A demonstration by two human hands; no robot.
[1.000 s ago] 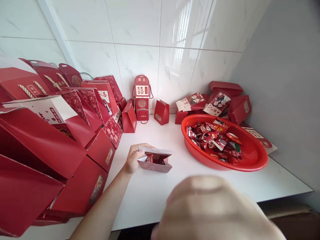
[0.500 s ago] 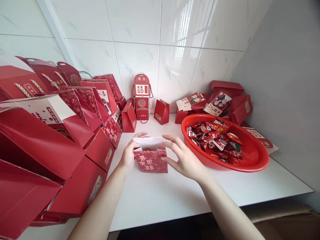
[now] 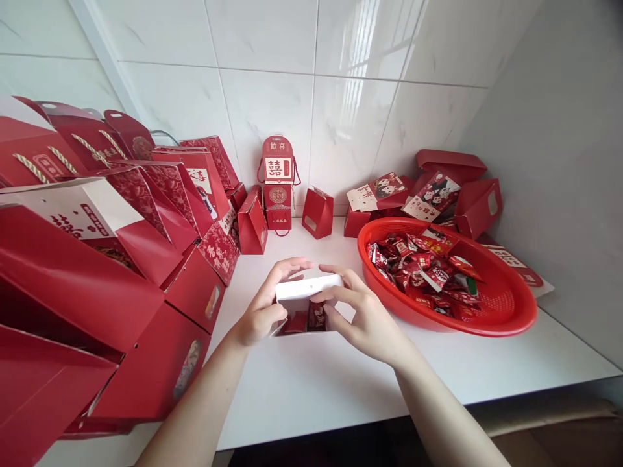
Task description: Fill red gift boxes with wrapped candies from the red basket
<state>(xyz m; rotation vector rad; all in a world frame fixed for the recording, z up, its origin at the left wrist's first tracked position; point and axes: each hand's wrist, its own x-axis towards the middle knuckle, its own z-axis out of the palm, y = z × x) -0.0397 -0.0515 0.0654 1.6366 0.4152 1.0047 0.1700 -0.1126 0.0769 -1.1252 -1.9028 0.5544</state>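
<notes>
A small red gift box sits on the white table between my hands, its white inner flap [image 3: 309, 287] folded over toward me. Through the gap under the flap, wrapped candies [image 3: 317, 316] show inside. My left hand [image 3: 267, 305] grips the box's left side, with its fingers behind the flap and its thumb at the near left edge. On the right side, my right hand [image 3: 357, 308] has fingers on the flap and at the side wall. The printed front of the box is hidden from view.
A big red plastic basket [image 3: 506, 311] of wrapped candies stands to the right. Stacked red gift boxes [image 3: 131, 357] crowd the left side. Along the tiled wall are a tall double-happiness box [image 3: 279, 194], a small red box [image 3: 317, 213] and several boxes at the back right.
The box has tipped so its opening faces me, and the printed front has gone out of sight. Its white flap has come over toward me. The view has shifted slightly.
</notes>
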